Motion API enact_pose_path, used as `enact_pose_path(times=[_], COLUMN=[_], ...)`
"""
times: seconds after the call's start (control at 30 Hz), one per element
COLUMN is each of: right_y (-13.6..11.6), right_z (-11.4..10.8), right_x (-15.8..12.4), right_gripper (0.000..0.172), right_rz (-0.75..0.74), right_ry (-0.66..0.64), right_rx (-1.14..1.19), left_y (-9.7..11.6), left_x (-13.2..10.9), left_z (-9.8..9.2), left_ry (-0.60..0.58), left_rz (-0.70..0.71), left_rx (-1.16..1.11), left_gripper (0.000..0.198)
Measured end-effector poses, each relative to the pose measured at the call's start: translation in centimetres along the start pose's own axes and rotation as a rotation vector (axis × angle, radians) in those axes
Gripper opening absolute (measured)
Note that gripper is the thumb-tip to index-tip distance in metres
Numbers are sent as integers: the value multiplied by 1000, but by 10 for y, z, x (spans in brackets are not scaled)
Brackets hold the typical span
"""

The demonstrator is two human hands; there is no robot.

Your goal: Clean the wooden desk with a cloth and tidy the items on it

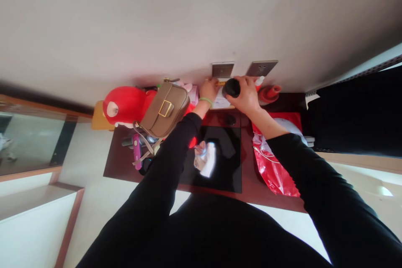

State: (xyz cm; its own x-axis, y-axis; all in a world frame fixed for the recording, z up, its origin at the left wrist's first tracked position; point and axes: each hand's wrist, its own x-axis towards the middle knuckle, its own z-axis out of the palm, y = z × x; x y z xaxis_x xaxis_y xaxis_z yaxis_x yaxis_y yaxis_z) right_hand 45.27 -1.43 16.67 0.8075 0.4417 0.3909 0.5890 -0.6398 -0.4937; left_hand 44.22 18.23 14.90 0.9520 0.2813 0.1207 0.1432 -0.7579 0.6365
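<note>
My right hand is wrapped round a dark, round-topped container, held close to the wall at the back of the dark red table. The container's kind cannot be made out. Left of it, my left hand, with a green band at the wrist, has its fingers curled at a narrow yellow strip; what they grip is partly hidden. Below both hands lies a white, paper-like item. A small dark round object sits in front of it on the tabletop.
A taupe handbag and a red rounded object crowd the left side. Red plastic packaging lies under my right forearm. A black glossy panel covers the middle front. Wall sockets sit behind.
</note>
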Motion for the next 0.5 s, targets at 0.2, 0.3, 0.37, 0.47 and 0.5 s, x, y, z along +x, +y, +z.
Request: enact_pose_path(times=[0.2, 0.3, 0.37, 0.47, 0.5], right_y=[-4, -5, -6, -9, -9], right_z=[24, 28, 30, 32, 33], right_x=[15, 19, 21, 20, 17], right_gripper=[77, 82, 83, 84, 87], right_rz=[-12, -23, -17, 11, 24], right_ry=[-21, -25, -32, -21, -8], right_rx=[-25, -15, -2, 25, 34], left_y=[-13, -19, -22, -24, -24], left_x=[-3, -2, 0, 4, 4], left_z=[3, 6, 8, 11, 11], left_ry=[72, 91, 110, 131, 133], left_rz=[-54, -106, -154, -196, -201], left_rx=[-114, -212, -250, -272, -272], left_gripper=[30, 30, 25, 20, 19])
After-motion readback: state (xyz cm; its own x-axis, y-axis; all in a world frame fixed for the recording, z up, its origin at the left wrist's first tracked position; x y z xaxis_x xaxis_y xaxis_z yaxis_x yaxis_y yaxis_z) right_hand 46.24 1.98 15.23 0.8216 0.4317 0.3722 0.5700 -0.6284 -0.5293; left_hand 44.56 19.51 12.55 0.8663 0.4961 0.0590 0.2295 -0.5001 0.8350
